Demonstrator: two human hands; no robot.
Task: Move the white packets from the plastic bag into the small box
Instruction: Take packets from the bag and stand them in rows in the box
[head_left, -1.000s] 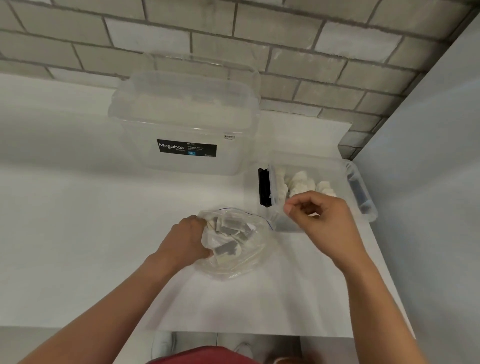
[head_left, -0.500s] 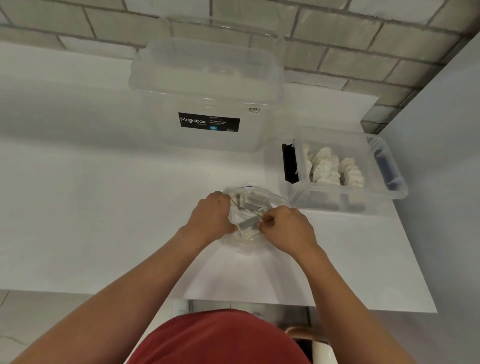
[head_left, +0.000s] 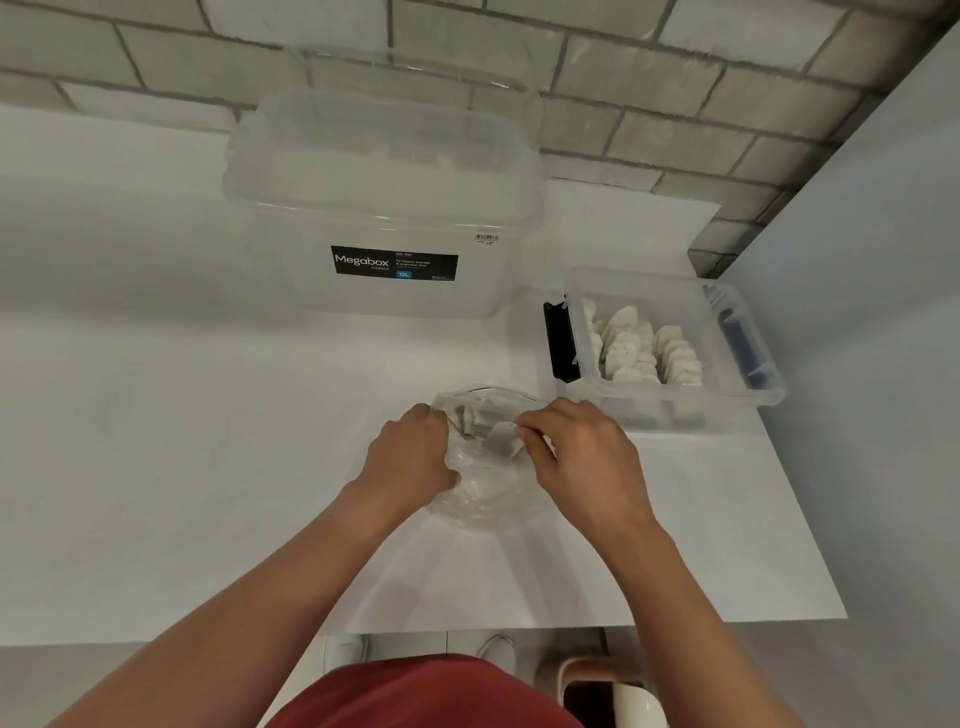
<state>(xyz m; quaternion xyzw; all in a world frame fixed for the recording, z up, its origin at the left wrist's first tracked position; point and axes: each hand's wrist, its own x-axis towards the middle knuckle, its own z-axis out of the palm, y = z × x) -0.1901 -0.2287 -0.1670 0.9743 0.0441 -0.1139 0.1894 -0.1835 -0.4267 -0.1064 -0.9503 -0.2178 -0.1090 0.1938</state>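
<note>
White table (head_left: 156, 467) across nearly the whole view, backed at 12 o'clock by a grey brick wall (head_left: 649, 78).

Large clear box (head_left: 384, 208) toward 12 o'clock on the table, with a black "Megabox" label on its near side.

Small box (head_left: 675, 413) at 2 o'clock from the hands, close to the table's right edge: clear, open-topped, near the large clear box but apart from it. Black latch (head_left: 558, 343) on its 9 o'clock end, blue latch (head_left: 737, 338) on its 3 o'clock end. Inside, white packets (head_left: 644, 353) standing on edge in rows.

Red garment (head_left: 426, 696) at 6 o'clock, below the table edge.

Two bare forearms in from 7 and 5 o'clock, meeting at the middle of the table.

Plastic bag (head_left: 483, 504), clear and crumpled, lying on the table between the hands, at 8 o'clock from the small box and just beside it. Mouth turned toward 12 o'clock.

Left hand (head_left: 410, 462) at the bag's 9 o'clock side, fingers curled into the plastic, gripping it.

Right hand (head_left: 582, 457) at the bag's 3 o'clock side, thumb and fingertips closed in a pinch on a single packet (head_left: 501, 441).

Bagged packets (head_left: 480, 418) showing greyish through the plastic near the mouth.

Single packet at the bag's mouth, between the two hands; cannot tell whether fully clear of the plastic.
</note>
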